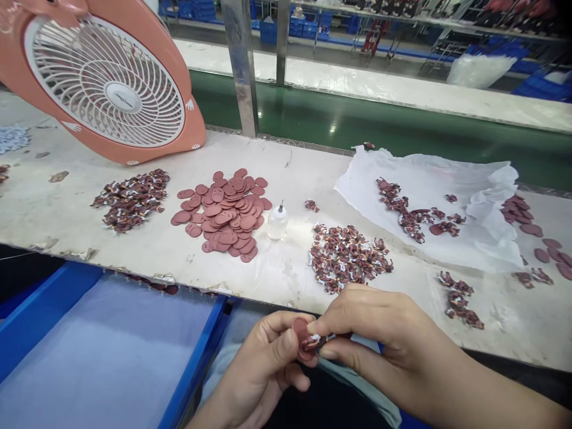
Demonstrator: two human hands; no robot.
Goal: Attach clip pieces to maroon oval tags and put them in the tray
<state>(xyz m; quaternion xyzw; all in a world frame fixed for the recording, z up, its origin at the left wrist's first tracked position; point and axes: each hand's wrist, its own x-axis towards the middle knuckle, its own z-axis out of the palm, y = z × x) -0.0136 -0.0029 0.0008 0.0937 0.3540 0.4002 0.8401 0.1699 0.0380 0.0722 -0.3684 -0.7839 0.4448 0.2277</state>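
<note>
Brown disc (299,326) and small figure (314,341) meet between two pinched hands

The left hand (272,351) pinches the brown disc between thumb and fingers, and the right hand (379,322) has its thumb and forefinger closed on the small figure. Both pieces are just in front of the near edge of the worktable (299,164). Whether the figure is fully seated on the disc cannot be told, since the fingertips hide the join

Good handling here looks like gripping the disc by its rim, so the thumb leaves its face free, with the left fingers backing it from behind. Square the figure up first, then press straight and lightly; its thin limbs would probably bend if squeezed sideways. Some pieces in the disc pile (227,208) show small dark spots, perhaps holes, so alignment seems worth a look before pushing. A slip could drop parts off the table, so working nearer the figure heap (348,256) would be safer. Reach around the clear bottle (277,224), which stands upright beside the discs
</note>
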